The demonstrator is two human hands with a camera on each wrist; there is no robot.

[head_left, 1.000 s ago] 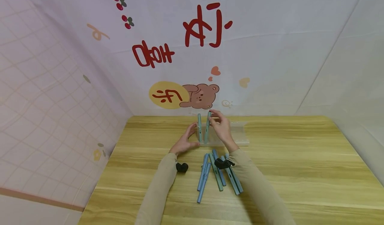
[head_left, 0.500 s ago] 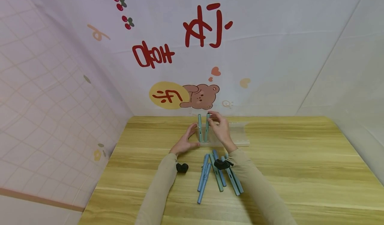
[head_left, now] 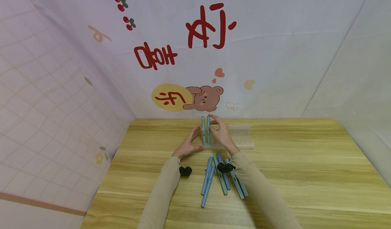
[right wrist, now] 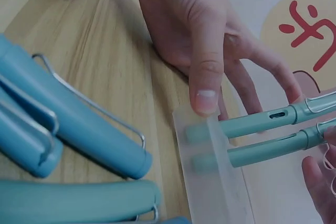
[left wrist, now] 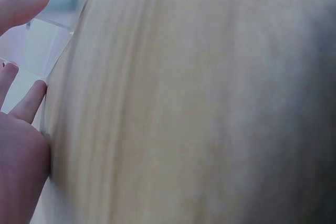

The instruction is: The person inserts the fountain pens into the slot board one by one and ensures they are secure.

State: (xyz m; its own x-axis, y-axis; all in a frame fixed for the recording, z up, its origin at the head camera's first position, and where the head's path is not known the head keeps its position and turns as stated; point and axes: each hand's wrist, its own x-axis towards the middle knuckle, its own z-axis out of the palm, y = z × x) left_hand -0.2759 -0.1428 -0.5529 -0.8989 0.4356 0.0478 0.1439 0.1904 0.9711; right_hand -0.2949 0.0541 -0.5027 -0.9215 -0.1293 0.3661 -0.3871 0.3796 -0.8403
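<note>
A clear, frosted plastic pen stand (head_left: 241,138) sits near the back of the table. Two green pens are upright side by side at its left end: one at the outer end (head_left: 203,138), the other, the inner pen (head_left: 209,139), right beside it. My left hand (head_left: 187,147) grips the stand's left end, with the thumb (right wrist: 206,95) on the front lip and fingers behind. With thumb and index finger, my right hand (head_left: 223,136) pinches the inner pen near its top; its lower end shows through the lip in the right wrist view.
In front of the stand several pens lie on the wooden table (head_left: 137,188): blue ones (head_left: 205,195) on the left, a green one (head_left: 222,180) in the middle, more blue-green ones (head_left: 236,185) under the right wrist. A printed cloth wall (head_left: 275,69) rises behind.
The inner pen has gone from leaning to upright and moved left, close beside the outer pen. My right hand has shifted left with it; the left hand has stayed in place.
</note>
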